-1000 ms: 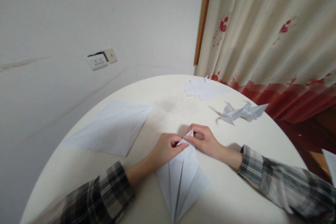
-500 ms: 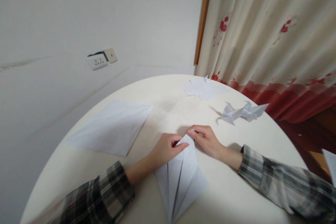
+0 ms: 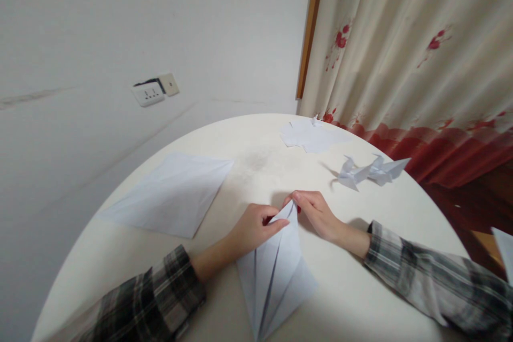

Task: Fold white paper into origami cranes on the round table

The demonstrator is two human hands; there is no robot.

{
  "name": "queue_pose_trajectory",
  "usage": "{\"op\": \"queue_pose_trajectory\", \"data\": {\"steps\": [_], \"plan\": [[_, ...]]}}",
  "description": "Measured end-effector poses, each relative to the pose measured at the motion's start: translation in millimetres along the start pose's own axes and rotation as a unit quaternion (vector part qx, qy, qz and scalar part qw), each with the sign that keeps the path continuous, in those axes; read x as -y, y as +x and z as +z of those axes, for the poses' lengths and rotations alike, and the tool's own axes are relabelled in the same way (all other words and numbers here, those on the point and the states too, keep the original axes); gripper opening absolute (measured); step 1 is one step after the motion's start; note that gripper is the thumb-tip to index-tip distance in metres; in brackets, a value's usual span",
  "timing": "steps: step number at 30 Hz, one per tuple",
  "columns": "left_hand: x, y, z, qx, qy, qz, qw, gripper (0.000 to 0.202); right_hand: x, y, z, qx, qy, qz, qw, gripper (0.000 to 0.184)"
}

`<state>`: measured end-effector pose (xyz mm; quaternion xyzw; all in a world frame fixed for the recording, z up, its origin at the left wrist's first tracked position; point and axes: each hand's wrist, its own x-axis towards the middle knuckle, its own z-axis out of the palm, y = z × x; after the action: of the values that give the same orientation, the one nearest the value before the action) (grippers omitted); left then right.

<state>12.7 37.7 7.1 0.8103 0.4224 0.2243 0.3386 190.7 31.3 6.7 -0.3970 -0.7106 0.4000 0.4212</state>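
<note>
Folded paper [image 3: 278, 272] on the near part of the counter [image 3: 360, 299], centred before the person, its narrow tip pointing away and its lower end running to the bottom edge of view. White, thin, kite-like outline; long creases fan from the lower end, with a dark slit down the middle between two flaps. Wider layer spreads out at right.

Left hand [image 3: 258, 227]: pinching the paper's left edge below the tip, thumb laid over the top, fingers curled beneath. Right hand [image 3: 318, 214]: pinch narrow, thumb on the very tip, other fingers mostly hidden behind. Both cuffs [image 3: 184, 272] plaid, dark and pale.

Flat sheet [image 3: 172, 195] to the left, white, faintly creased, apart from the hands. Two paper birds [image 3: 352, 175] to the right, sharp-pointed, close together. Farther back, loose paper [image 3: 306, 136] with a small white folded piece [image 3: 316, 121] at its far edge, too small to make out. Counter white, smooth, round-edged, greyish smudge near the middle.

Against one second ago: right thumb has moved up to the tip, closing the earlier loop with the forefinger; paper's lower end swung slightly left. Left hand, sheet and birds unchanged.
</note>
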Motion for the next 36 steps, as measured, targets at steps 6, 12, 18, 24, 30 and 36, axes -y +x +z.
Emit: {"op": "queue_pose_trajectory", "data": {"steps": [6, 12, 18, 24, 30, 36], "plan": [[0.6, 0.2, -0.7, -0.019, -0.012, -0.005, 1.0, 0.037, 2.7, 1.8, 2.9, 0.004, -0.079, -0.013, 0.997, 0.032], [-1.3, 0.8, -0.9, -0.012, -0.024, -0.004, 1.0, 0.036, 2.0, 1.8, 3.0, -0.009, -0.107, -0.051, 0.993, 0.03], [-5.2, 0.7, -3.7, -0.006, -0.04, 0.0, 0.999, 0.036, -0.2, 1.2, 2.3, -0.015, -0.089, -0.028, 0.996, 0.03], [-9.9, -1.0, -6.2, 0.001, -0.06, -0.009, 0.998, 0.037, 0.9, 0.8, 0.9, -0.008, -0.069, -0.024, 0.997, 0.034], [-8.6, -1.3, -4.8, 0.003, -0.044, -0.011, 0.999, 0.037, -0.4, 0.1, 0.2, -0.004, -0.065, -0.026, 0.998, 0.041], [-7.5, -0.6, -5.1, 0.015, -0.039, 0.003, 0.999, 0.034, -2.1, -0.5, 0.4, -0.003, -0.02, 0.011, 1.0, 0.05]]}}
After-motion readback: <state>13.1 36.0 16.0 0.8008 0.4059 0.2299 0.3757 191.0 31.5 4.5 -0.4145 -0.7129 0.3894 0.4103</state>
